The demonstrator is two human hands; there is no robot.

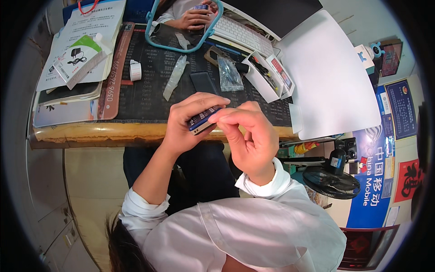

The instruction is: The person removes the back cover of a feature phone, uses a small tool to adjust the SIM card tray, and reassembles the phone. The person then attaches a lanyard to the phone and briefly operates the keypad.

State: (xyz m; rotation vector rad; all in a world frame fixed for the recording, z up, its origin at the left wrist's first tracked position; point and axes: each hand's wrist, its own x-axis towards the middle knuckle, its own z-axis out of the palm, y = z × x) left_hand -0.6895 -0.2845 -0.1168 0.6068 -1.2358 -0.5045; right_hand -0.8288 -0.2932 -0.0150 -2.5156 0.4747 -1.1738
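A small dark blue keypad phone (202,119) is gripped in my left hand (182,119), tilted above the desk's front edge. Its keys face up, and a pale side edge shows; the fingers cover its far part. My right hand (254,140) is at the phone's right end, index finger and thumb pinched together close to its edge. Whatever may be between those fingertips is too small to make out. Just beyond my hands a flat black rectangular object (203,82) lies on the dark desk mat (145,102).
Past the hands lie a clear plastic bag (230,75), a narrow translucent packet (175,78) and an open white box (265,81) with contents. A blue-framed mirror (148,31) stands before the keyboard (242,36). Leftward are a label roll (135,71), papers (52,75) and a charger box (79,61).
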